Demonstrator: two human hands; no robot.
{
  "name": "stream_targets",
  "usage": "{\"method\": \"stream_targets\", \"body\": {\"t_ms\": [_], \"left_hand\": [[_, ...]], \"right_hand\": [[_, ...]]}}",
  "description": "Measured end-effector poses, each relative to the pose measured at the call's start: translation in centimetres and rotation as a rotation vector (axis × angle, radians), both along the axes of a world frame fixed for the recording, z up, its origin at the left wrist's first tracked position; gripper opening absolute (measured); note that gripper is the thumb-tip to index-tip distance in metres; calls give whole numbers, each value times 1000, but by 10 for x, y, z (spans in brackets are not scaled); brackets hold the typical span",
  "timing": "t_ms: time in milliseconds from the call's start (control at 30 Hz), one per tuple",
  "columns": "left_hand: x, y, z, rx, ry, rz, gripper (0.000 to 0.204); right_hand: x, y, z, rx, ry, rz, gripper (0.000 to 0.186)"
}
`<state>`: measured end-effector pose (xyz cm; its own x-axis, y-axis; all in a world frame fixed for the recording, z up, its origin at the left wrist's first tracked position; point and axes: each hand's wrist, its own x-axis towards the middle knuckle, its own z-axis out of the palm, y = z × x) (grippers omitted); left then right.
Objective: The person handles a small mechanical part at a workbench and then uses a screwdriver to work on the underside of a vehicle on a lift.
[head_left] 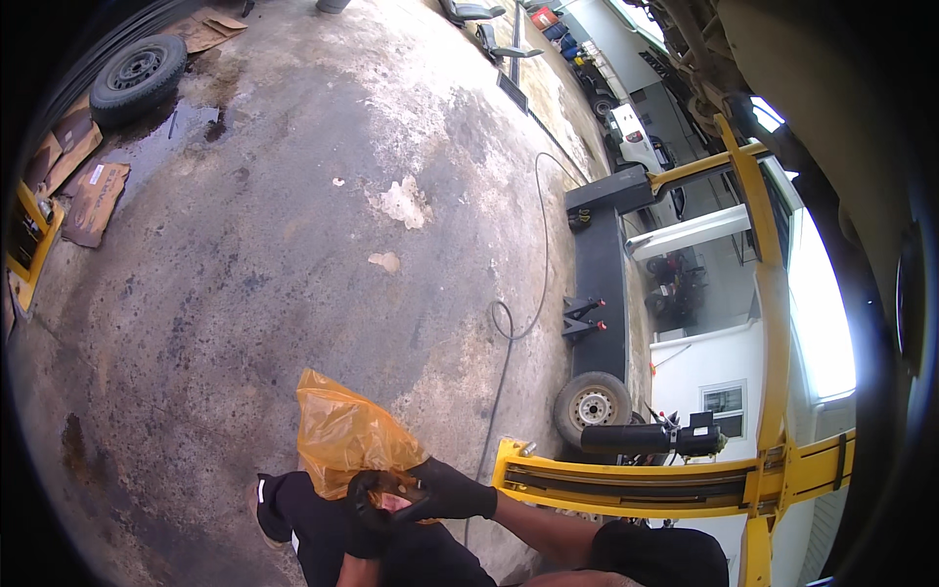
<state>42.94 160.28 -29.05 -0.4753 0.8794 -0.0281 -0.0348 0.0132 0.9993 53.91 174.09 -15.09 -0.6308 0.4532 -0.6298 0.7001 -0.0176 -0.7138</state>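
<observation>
Low in the head view, a translucent orange plastic bag (347, 435) spreads out in front of my legs. My right hand (442, 491), in a black glove, comes in from the right with its fingers closed round the bag's near end. Beside it is my left hand (368, 511), also black-gloved and curled at the same end of the bag. Between the two hands shows a small pinkish and brown item (395, 501), partly covered by fingers and plastic. Its kind cannot be made out.
A yellow vehicle lift (626, 487) stands at the right, with a raised vehicle (699, 44) above. Near it are a wheel (593, 409) and a jack stand (584, 318). A cable (501, 391) crosses the stained floor. A tyre (139, 80) and flattened cardboard (96, 203) lie far left.
</observation>
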Motion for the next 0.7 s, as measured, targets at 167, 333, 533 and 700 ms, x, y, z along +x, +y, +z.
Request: {"method": "stream_targets", "body": {"t_ms": [167, 333, 533, 700], "left_hand": [[-19, 188, 11, -280, -101, 18, 54], [-9, 419, -5, -257, -1057, 95, 47], [20, 643, -26, -300, -499, -414, 53], [-78, 903, 38, -504, -872, -776, 61]], "right_hand": [[-25, 181, -27, 309, -14, 307, 67], [-14, 367, -67, 441, -15, 26, 49], [26, 618, -52, 167, -68, -416, 38], [74, 832, -49, -251, -20, -967, 31]]}}
